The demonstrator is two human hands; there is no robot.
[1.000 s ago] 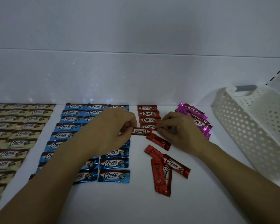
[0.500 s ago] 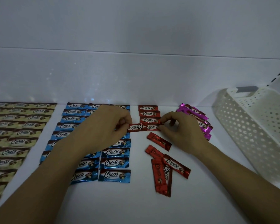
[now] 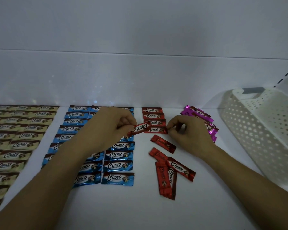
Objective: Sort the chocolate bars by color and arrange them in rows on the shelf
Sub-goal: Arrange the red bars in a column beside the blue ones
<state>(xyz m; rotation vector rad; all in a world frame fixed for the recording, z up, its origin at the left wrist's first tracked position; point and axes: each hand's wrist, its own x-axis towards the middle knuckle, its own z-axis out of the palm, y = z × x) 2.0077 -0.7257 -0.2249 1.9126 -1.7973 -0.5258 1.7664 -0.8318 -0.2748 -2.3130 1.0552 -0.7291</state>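
Two light, likely slippery foil bars: my left hand [image 3: 114, 128] pinches the red Choco bar [image 3: 140, 128] by its crimped end; my right hand [image 3: 188, 132] pinches the row bar [image 3: 155, 129] beside it.

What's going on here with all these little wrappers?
A person is sorting foil-wrapped chocolate bars by colour on a white shelf. The left hand holds a red-wrapped bar tilted beside a red column, while the right hand pinches the end of that column's nearest bar. Cream bars and blue bars lie in rows to the left; several loose red bars wait in front, pink bars sit by a white perforated basket.
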